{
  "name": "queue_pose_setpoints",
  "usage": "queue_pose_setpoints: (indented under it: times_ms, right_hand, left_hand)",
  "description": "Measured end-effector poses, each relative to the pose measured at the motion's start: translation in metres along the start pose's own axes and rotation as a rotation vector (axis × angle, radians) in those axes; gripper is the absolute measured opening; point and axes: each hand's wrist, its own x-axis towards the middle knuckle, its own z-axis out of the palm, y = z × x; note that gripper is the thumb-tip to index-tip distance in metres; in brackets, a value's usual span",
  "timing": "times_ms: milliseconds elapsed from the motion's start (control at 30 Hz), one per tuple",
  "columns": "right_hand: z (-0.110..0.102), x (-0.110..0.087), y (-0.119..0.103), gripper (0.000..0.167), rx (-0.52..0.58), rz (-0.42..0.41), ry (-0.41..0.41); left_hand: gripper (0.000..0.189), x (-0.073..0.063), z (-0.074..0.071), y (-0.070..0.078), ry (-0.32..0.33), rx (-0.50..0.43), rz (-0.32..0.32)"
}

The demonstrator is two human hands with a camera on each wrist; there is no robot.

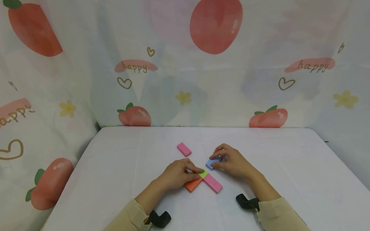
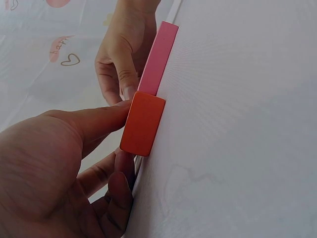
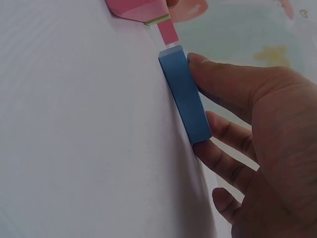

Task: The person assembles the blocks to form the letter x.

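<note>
My right hand point(image 1: 232, 162) pinches a blue block point(image 1: 210, 164) between thumb and fingers, low over the white table. In the right wrist view the blue block point(image 3: 184, 96) is long and narrow, with the thumb along its side. My left hand point(image 1: 176, 175) holds an orange block point(image 1: 193, 185) at its thumb and fingers; its index finger reaches onto a bright green block point(image 1: 204, 174). A pink block point(image 1: 213, 183) meets the green and orange ones at a corner. Left wrist view: the orange block's end point(image 2: 143, 124) faces the camera, with the pink block point(image 2: 158, 59) behind.
Another pink block point(image 1: 184, 149) lies apart, farther back on the white tabletop point(image 1: 115, 166). A curtain point(image 1: 173, 86) printed with fruit, hearts and flowers stands along the table's back edge. A black band device point(image 1: 247, 202) sits at the right wrist, another point(image 1: 160, 219) at the left.
</note>
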Motion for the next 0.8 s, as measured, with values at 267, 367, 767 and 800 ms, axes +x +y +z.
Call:
queue_pose_setpoints:
  times_ms: [267, 367, 767, 800]
  right_hand:
    - [0.0007, -0.0002, -0.0016, 0.021, 0.013, 0.004, -0.002]
    - [0.0007, -0.0002, -0.0016, 0.021, 0.015, 0.008, -0.008]
    - [0.0012, 0.0, -0.0042, 0.021, 0.013, -0.016, -0.01]
    - [0.0013, 0.0001, -0.0044, 0.021, 0.01, -0.017, -0.01]
  left_hand:
    - [0.021, 0.0, 0.0005, -0.0003, 0.003, 0.0, 0.004]
    - [0.021, -0.0002, 0.0003, -0.0001, 0.002, -0.002, 0.001]
    - [0.021, 0.0003, 0.0007, -0.0014, 0.005, -0.001, -0.002]
    - [0.021, 0.0004, 0.0007, -0.0015, 0.005, 0.0, -0.001]
